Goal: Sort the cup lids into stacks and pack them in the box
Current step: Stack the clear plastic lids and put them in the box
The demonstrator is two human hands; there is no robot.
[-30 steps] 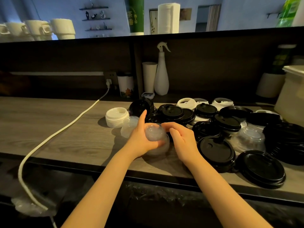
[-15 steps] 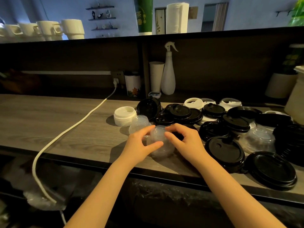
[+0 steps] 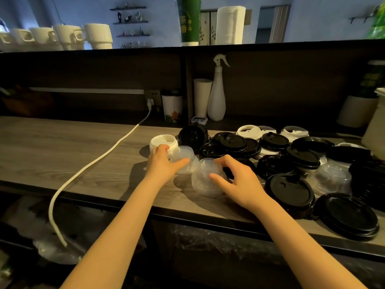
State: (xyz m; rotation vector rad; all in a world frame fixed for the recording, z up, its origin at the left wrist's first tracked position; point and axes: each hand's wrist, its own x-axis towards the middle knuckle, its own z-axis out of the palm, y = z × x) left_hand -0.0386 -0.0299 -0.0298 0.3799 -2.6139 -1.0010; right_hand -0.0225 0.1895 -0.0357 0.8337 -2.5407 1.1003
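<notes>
Two stacks of clear dome lids stand on the wooden counter (image 3: 62, 155). My left hand (image 3: 164, 163) grips the far clear stack (image 3: 185, 157), with its fingers also against the white lid stack (image 3: 163, 141) behind. My right hand (image 3: 239, 178) rests on the near clear stack (image 3: 205, 180), thumb and fingers around its right side. Many black lids (image 3: 291, 190) lie heaped to the right, with several white lids (image 3: 249, 132) behind them. Another clear dome lid (image 3: 331, 178) sits among the black ones. No box can be clearly made out.
A white cable (image 3: 100, 159) runs from a wall socket across the counter and hangs over its front edge. At the back stand a white spray bottle (image 3: 216, 94), paper cups (image 3: 202, 97) and a printed cup (image 3: 171, 108). A pale container (image 3: 375, 130) is at the right edge.
Both hands were on the near clear stack. My left hand has moved back and left onto the far clear stack; my right hand stays on the near one.
</notes>
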